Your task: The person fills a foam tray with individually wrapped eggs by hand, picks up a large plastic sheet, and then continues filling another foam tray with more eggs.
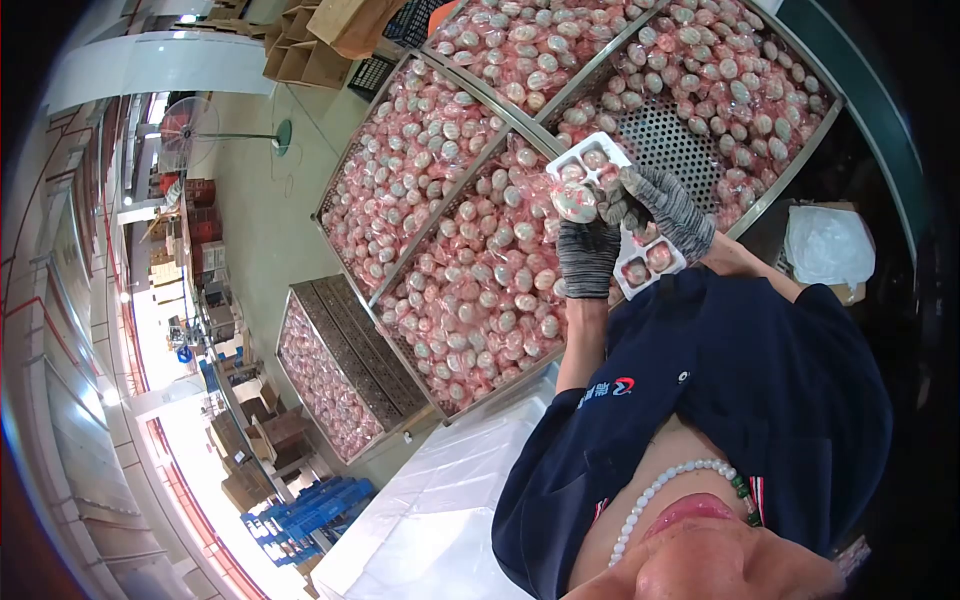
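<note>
My left hand (588, 255), in a grey knitted glove with dark fingers, is closed around the lower side of a wrapped egg-like item (574, 202) with red marks on clear film. To its right, my right hand (672, 208), gloved alike, lies over the middle of a white compartment tray (640, 284) with its fingers bent inward; what they grip is hidden. Wrapped items sit in compartments at both ends of the tray. The tray is above large metal bins (480, 240) full of the same wrapped items.
The upper right bin shows part of its perforated floor (665, 145). A smaller filled bin (330, 370) stands at lower left, near a white covered surface (430, 510). A white plastic bag (828, 245) is at right. Farther off are a standing fan (185, 135), cartons and blue pallets (310, 515).
</note>
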Demonstrator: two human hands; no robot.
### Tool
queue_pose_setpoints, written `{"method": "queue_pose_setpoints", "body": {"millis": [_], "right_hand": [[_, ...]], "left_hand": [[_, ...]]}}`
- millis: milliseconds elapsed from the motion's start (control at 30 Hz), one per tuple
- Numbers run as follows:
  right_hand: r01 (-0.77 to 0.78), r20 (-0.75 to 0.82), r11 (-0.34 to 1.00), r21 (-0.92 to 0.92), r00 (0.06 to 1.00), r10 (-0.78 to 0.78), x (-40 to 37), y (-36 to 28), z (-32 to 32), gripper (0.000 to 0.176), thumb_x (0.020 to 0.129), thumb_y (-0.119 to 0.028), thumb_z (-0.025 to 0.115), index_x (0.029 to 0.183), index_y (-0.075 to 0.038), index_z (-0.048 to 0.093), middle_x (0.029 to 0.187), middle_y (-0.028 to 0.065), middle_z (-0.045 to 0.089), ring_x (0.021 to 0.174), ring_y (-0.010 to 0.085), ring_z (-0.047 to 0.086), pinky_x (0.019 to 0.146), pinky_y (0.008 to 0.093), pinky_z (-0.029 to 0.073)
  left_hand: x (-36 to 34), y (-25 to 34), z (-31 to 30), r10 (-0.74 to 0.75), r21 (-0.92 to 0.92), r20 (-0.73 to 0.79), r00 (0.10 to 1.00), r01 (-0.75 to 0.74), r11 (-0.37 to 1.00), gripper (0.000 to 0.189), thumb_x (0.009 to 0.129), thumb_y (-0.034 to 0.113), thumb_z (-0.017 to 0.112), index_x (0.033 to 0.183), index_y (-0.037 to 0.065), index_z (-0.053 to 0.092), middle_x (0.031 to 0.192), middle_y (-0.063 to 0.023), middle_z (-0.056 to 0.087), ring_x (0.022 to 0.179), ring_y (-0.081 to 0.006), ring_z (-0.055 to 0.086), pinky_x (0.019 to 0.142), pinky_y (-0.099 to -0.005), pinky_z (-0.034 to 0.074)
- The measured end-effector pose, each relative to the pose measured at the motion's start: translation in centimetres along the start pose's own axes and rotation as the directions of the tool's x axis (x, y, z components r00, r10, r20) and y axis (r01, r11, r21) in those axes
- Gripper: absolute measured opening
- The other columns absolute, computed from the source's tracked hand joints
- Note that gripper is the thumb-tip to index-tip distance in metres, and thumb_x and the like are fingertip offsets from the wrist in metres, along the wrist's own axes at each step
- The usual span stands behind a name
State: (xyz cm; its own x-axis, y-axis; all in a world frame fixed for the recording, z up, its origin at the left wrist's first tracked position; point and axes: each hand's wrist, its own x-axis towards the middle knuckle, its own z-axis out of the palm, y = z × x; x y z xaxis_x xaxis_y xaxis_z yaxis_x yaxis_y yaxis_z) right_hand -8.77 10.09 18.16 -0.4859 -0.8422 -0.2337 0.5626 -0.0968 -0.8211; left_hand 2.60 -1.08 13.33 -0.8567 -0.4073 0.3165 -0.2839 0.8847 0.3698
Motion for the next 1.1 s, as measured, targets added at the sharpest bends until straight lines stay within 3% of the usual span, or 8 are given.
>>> {"method": "queue_pose_setpoints", "body": {"millis": [167,233,367,500,800,967,1033,1100], "right_hand": [[0.021,-0.043,0.999,-0.037,0.999,-0.023,0.5,0.4,-0.3,0.035,0.088,-0.033,0.051,0.106,-0.003,0.055,0.079,0.0026,0.061,0.062,0.0057,0.055,0.054,0.0185,0.044],[-0.002,-0.043,0.996,-0.088,0.999,-0.001,-0.1,-0.6,0.4,0.037,0.087,-0.033,0.051,0.11,-0.003,0.052,0.08,0.0023,0.059,0.065,0.0051,0.054,0.055,0.0181,0.043],[-0.043,0.153,0.996,-0.072,0.987,0.054,-0.4,-0.3,0.8,0.054,0.084,-0.038,0.055,0.123,-0.003,0.04,0.108,0.0047,0.052,0.094,0.0127,0.054,0.073,0.0232,0.048],[0.17,0.369,0.968,0.186,0.901,-0.23,0.2,-0.5,1.2,0.053,0.08,-0.024,0.061,0.123,-0.002,0.04,0.116,0.006,0.049,0.109,0.0187,0.046,0.095,0.0298,0.037],[0.365,0.235,0.924,0.113,0.894,-0.382,-0.4,-0.1,0.2,0.062,0.07,-0.011,0.07,0.124,-0.006,0.041,0.128,0.0099,0.042,0.118,0.0208,0.039,0.101,0.0362,0.031],[0.51,0.209,0.835,-0.204,0.856,-0.472,0.5,0.2,-0.2,0.05,0.076,-0.02,0.067,0.118,-0.004,0.045,0.11,0.01,0.054,0.099,0.0172,0.054,0.087,0.0313,0.044],[-0.026,0.081,0.97,-0.241,0.996,0.047,-0.2,-0.4,-0.5,0.041,0.083,-0.032,0.058,0.111,-0.003,0.049,0.085,0.007,0.061,0.071,0.0102,0.06,0.063,0.0224,0.05],[0.0,0.041,0.981,-0.194,0.999,0.008,0.0,0.1,0.0,0.044,0.086,-0.042,0.049,0.101,-0.001,0.052,0.067,0.005,0.06,0.05,0.007,0.056,0.044,0.0181,0.045]], "left_hand": [[0.5,2.0,-1.1,-0.12,-0.17,-0.228,0.966,0.082,0.982,0.016,0.082,0.015,0.054,0.094,0.003,0.052,0.087,-0.0112,0.059,0.076,-0.0221,0.056,0.069,-0.0309,0.045],[0.8,3.5,-2.1,-0.753,-0.999,0.011,0.657,-0.018,-0.031,0.014,0.084,0.011,0.054,0.095,0.003,0.052,0.088,-0.0105,0.058,0.077,-0.0186,0.056,0.069,-0.0291,0.045],[1.0,3.7,-3.3,-0.257,-0.611,-0.539,0.802,-0.162,0.775,0.019,0.076,0.007,0.063,0.093,0.003,0.056,0.097,-0.0095,0.056,0.088,-0.0205,0.054,0.078,-0.0283,0.043],[1.3,4.8,-6.0,0.089,-0.176,-0.553,0.829,-0.22,0.959,0.017,0.065,0.005,0.067,0.081,0.007,0.061,0.094,-0.0099,0.057,0.092,-0.0273,0.053,0.082,-0.0366,0.039],[0.5,5.1,-4.4,0.101,-0.122,-0.646,0.757,-0.233,0.965,0.016,0.064,0.003,0.068,0.078,0.009,0.062,0.082,-0.0061,0.055,0.082,-0.0256,0.051,0.081,-0.0425,0.039],[1.7,5.0,-4.3,-0.276,-0.482,-0.497,0.823,0.002,0.876,0.012,0.07,0.005,0.065,0.081,0.005,0.06,0.081,-0.0072,0.056,0.078,-0.0214,0.052,0.076,-0.0346,0.042],[1.7,3.8,-4.0,-0.384,-0.619,-0.365,0.848,0.086,0.781,0.008,0.077,0.008,0.062,0.083,0.003,0.059,0.078,-0.0048,0.056,0.07,-0.0139,0.051,0.067,-0.027,0.042],[2.0,3.8,-4.4,-0.6,-0.905,0.039,0.799,0.283,0.318,0.011,0.083,0.012,0.057,0.084,0.001,0.058,0.072,-0.0006,0.054,0.064,-0.0081,0.048,0.059,-0.0225,0.04]]}}
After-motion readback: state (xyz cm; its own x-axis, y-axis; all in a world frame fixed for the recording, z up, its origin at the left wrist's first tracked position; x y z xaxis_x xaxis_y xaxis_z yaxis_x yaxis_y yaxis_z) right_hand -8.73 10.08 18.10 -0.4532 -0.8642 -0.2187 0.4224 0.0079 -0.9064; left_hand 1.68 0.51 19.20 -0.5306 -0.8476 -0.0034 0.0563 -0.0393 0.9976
